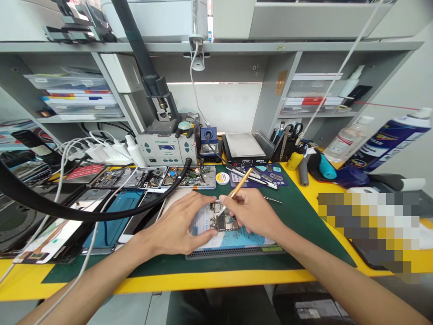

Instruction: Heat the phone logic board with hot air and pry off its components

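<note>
A small phone circuit board [221,222] lies on a blue and white mat [206,241] in the middle of the bench. My left hand [179,221] steadies the board from the left, index finger at its top edge and thumb at its lower corner. Between the closed fingers of my right hand [250,210] is a slim knife-like tool with a gold handle [241,182]. Its pale, flat blade slants down onto the board's surface. Fingers cover part of the board's right side.
Opened phones [113,219] lie at the left under a thick black hose [101,218]. A hot air station [164,146] stands behind. Tweezers [273,200] rest right of my hand on the green mat [304,243]. A spray can [385,140] and clear bottle [350,137] stand at right.
</note>
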Demonstrator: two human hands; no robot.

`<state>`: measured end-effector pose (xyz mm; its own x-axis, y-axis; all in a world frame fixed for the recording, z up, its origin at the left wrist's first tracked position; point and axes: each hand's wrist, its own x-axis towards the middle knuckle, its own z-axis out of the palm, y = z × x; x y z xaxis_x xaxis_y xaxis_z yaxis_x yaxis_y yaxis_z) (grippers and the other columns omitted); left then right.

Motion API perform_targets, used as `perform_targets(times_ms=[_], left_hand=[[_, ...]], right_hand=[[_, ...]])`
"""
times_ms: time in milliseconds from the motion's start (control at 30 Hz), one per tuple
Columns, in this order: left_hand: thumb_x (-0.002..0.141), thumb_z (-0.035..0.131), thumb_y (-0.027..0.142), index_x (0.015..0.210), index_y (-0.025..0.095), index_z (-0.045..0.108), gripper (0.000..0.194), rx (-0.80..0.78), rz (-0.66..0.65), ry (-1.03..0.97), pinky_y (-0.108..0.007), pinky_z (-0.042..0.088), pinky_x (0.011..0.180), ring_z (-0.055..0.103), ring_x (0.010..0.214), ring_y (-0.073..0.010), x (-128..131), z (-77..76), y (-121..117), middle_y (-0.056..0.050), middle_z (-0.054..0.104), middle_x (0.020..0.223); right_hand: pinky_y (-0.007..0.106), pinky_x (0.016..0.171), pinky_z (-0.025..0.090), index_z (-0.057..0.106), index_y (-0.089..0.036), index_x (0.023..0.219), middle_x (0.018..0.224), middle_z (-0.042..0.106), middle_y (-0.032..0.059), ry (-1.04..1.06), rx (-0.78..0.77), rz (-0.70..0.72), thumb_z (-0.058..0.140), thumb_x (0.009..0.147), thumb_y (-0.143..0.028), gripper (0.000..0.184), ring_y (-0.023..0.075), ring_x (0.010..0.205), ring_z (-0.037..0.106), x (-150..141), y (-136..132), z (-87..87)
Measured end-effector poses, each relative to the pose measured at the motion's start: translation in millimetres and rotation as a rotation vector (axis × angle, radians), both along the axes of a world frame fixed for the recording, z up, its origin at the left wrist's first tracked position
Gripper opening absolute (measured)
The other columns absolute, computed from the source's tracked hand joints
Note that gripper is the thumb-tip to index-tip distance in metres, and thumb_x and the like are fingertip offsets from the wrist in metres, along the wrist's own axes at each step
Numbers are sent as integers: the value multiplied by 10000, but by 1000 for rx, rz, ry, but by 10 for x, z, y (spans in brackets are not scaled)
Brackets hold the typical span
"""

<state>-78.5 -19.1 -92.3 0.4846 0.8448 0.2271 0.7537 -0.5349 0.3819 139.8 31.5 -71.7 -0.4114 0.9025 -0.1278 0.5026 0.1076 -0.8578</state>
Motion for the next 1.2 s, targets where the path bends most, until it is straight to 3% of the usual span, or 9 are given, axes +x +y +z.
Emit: perform_targets(times_ms=[1200], left_hand=[[897, 619, 483, 1418, 219, 414, 619, 22, -5, 0, -460, 419, 1134, 578, 1229, -251, -18, -38, 5, -84, 605, 1342]], right_hand=[[219, 441, 273, 452, -183, 647, 587, 552, -10, -14, -6, 96, 541, 897, -451, 378, 97, 463, 495, 23, -8, 13]])
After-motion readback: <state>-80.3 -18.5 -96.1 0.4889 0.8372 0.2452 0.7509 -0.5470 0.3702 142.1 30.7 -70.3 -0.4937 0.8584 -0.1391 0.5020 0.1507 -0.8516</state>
